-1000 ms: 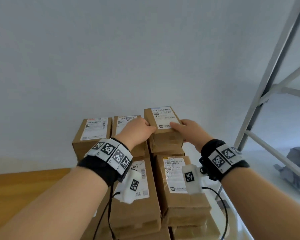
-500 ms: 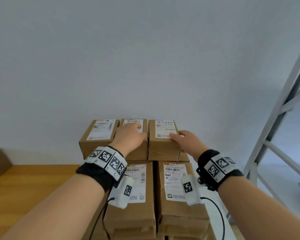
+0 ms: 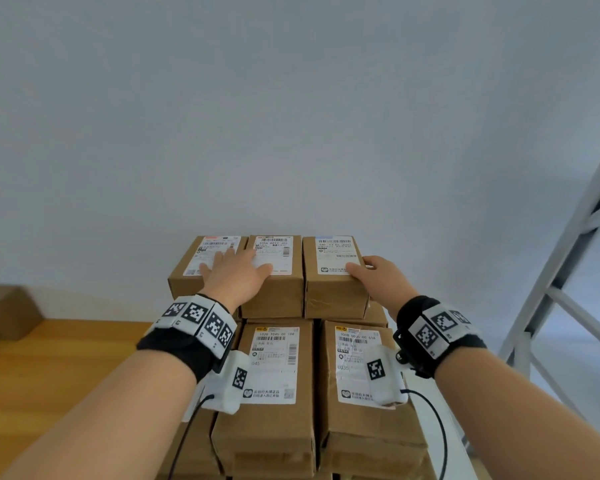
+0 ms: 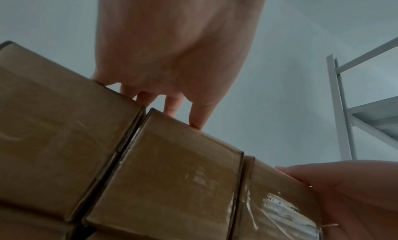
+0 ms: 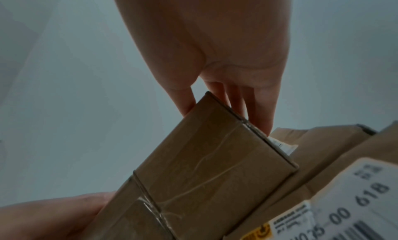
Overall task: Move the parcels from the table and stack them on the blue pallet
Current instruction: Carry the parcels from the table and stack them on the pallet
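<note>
Cardboard, taped and labelled: my right hand (image 3: 378, 277) clasps the rightmost top parcel (image 3: 334, 275), thumb on its label, fingers down its far side. My left hand (image 3: 236, 271) lies flat, fingers spread, across two neighbouring parcels (image 3: 243, 268). Whatever bears the stack is hidden beneath it.

L hand (image 4: 176, 56) flat, fingertips on tops of 2 parcels (image 4: 163, 172); R hand (image 4: 353, 197) at 3rd parcel (image 4: 277, 201); metal rack (image 4: 342, 107) behind.
</note>
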The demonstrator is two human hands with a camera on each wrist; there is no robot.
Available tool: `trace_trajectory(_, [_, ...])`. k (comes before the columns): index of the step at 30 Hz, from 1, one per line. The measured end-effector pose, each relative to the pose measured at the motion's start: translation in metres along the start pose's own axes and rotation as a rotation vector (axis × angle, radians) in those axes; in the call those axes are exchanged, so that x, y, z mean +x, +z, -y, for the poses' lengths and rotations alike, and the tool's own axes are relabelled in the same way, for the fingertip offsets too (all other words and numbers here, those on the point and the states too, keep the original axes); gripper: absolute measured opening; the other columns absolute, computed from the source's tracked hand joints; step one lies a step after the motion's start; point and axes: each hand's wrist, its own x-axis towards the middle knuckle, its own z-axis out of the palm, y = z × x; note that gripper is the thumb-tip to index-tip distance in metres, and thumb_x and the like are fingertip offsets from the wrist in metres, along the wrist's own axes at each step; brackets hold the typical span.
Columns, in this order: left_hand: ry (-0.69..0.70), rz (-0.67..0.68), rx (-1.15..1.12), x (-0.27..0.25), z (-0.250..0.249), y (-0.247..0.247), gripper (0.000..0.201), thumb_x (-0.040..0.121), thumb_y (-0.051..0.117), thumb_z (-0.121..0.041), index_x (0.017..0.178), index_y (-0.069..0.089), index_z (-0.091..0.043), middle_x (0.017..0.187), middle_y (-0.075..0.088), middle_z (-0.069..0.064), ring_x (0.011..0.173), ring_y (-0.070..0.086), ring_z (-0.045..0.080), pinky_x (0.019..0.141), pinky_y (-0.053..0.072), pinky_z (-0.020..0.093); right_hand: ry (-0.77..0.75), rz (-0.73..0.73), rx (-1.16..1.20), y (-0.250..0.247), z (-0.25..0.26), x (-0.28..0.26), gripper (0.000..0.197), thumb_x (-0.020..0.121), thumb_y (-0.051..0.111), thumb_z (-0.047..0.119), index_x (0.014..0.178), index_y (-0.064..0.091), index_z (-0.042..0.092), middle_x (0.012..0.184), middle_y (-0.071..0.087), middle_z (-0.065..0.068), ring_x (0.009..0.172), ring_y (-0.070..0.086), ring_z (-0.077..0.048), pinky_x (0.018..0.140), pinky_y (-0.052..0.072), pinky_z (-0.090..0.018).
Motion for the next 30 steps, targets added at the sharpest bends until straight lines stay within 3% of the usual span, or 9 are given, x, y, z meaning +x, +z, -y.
trace_trajectory(8, [0.022, 0.014, -0.002, -0.002, 0.001, 0.0, 0.058, 0.1, 0.036, -0.05, 0.152, 0.031, -0.025, 0.16, 0.025, 0.007, 0.148, 0.015, 0.03, 0.118, 0.004, 0.059, 0.046, -0.005, -0.041, 0.005, -0.003, 0.004, 0.056, 0.094, 0.058, 0.042, 0.139, 0.043, 0.012, 0.128, 0.06, -0.006, 0.106, 0.061, -0.023, 0.09, 0.054, -0.041])
trace_trajectory(15, [0.007, 0.017, -0.073, -0.008, 0.001, -0.004, 0.062, 0.098, 0.04, -0.053, 0.153, 0.029, -0.027, 0.162, 0.021, 0.005, 0.15, 0.01, 0.029, 0.118, 0.001, 0.057, 0.035, -0.004, -0.031, 0.004, 0.0, 0.005, 0.057, 0.095, 0.057, 0.041, 0.141, 0.046, 0.01, 0.132, 0.059, -0.006, 0.113, 0.059, -0.023, 0.094, 0.05, -0.036])
trace_trajectory(16, [0.007, 0.019, -0.11, -0.008, 0.002, -0.005, 0.061, 0.097, 0.043, -0.053, 0.152, 0.032, -0.029, 0.16, 0.025, 0.004, 0.149, 0.014, 0.029, 0.119, 0.003, 0.057, 0.029, -0.009, -0.035, 0.004, 0.001, 0.004, 0.059, 0.096, 0.057, 0.04, 0.144, 0.043, 0.01, 0.136, 0.057, -0.007, 0.117, 0.057, -0.024, 0.096, 0.048, -0.034])
trace_trajectory(18, [0.031, 0.005, -0.192, -0.012, 0.005, -0.011, 0.06, 0.092, 0.047, -0.056, 0.147, 0.04, -0.03, 0.154, 0.039, 0.001, 0.142, 0.031, 0.028, 0.117, 0.02, 0.057, 0.015, -0.041, -0.041, 0.003, 0.005, 0.001, 0.064, 0.097, 0.057, 0.039, 0.149, 0.035, 0.01, 0.145, 0.049, -0.008, 0.127, 0.051, -0.026, 0.097, 0.043, -0.032])
trace_trajectory(19, [0.05, -0.008, -0.239, -0.017, 0.005, -0.016, 0.06, 0.091, 0.048, -0.055, 0.145, 0.043, -0.028, 0.15, 0.045, 0.0, 0.137, 0.038, 0.027, 0.114, 0.029, 0.053, 0.004, -0.064, -0.041, 0.003, 0.008, -0.001, 0.065, 0.097, 0.057, 0.039, 0.151, 0.032, 0.01, 0.148, 0.046, -0.009, 0.13, 0.048, -0.026, 0.097, 0.041, -0.033])
trace_trajectory(21, [0.077, -0.036, -0.309, -0.025, 0.006, -0.023, 0.053, 0.097, 0.05, -0.045, 0.145, 0.044, -0.021, 0.147, 0.048, 0.0, 0.134, 0.043, 0.025, 0.109, 0.035, 0.039, -0.033, -0.113, -0.037, 0.002, 0.016, -0.006, 0.064, 0.097, 0.056, 0.038, 0.151, 0.033, 0.012, 0.15, 0.043, -0.01, 0.132, 0.046, -0.027, 0.095, 0.04, -0.031])
trace_trajectory(23, [0.083, -0.059, -0.342, -0.031, 0.007, -0.031, 0.052, 0.101, 0.05, -0.036, 0.147, 0.041, -0.016, 0.15, 0.044, 0.003, 0.135, 0.042, 0.024, 0.105, 0.035, 0.033, -0.078, -0.16, -0.024, 0.003, 0.028, -0.012, 0.06, 0.097, 0.056, 0.037, 0.149, 0.035, 0.014, 0.15, 0.042, -0.01, 0.132, 0.046, -0.026, 0.093, 0.038, -0.029])
trace_trajectory(30, [0.135, -0.119, -0.402, -0.047, 0.048, -0.066, 0.059, 0.1, 0.05, -0.04, 0.152, 0.032, -0.018, 0.157, 0.033, 0.002, 0.143, 0.032, 0.021, 0.115, 0.027, 0.036, -0.255, -0.232, -0.021, 0.036, 0.095, -0.044, 0.052, 0.098, 0.054, 0.035, 0.146, 0.041, 0.021, 0.149, 0.042, -0.004, 0.131, 0.046, -0.019, 0.09, 0.04, -0.027])
